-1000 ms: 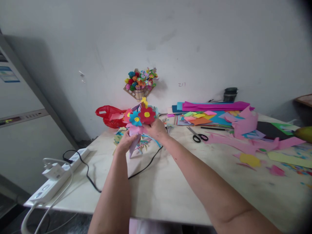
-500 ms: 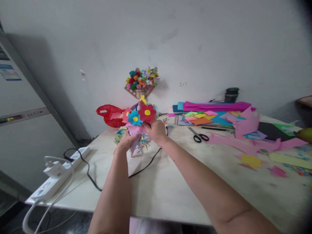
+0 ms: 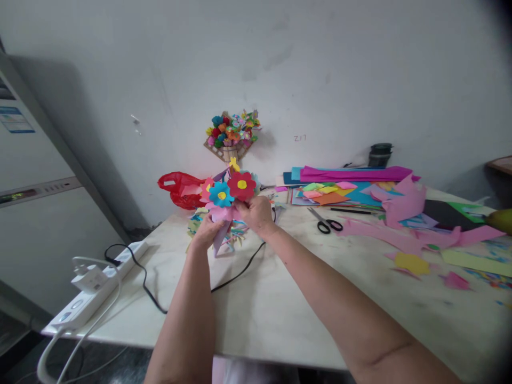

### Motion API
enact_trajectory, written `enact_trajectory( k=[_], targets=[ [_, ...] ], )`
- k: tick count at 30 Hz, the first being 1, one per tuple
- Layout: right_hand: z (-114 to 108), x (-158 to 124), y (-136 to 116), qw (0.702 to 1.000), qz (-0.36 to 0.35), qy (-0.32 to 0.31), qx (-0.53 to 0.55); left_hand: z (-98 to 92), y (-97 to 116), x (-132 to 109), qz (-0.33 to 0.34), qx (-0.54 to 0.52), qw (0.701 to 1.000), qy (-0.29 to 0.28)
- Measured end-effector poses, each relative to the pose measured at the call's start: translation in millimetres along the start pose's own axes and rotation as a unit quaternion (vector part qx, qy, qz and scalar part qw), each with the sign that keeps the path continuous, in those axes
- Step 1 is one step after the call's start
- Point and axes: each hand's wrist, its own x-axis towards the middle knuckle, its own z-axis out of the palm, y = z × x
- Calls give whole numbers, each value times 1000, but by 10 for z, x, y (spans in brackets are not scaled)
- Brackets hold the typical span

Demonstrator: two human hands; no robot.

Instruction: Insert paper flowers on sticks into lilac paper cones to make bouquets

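Left hand, right hand both pinching paper bouquet; "217" handwritten on wall.

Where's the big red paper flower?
In the head view, the big red paper flower is just left of centre, right of the blue paper flower and above the fingers of the right hand.
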Motion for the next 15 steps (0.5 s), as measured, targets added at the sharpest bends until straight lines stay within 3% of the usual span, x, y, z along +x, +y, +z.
enact_trajectory(
  k=[9, 15],
  targets=[
    [54, -11, 42, 1000, 11, -2, 11, -8, -6, -1, 6, 1, 1000, -4],
    [148, -59, 102, 995, -36, 27, 84, 25, 42, 9, 13, -12, 997, 77]
  ],
)
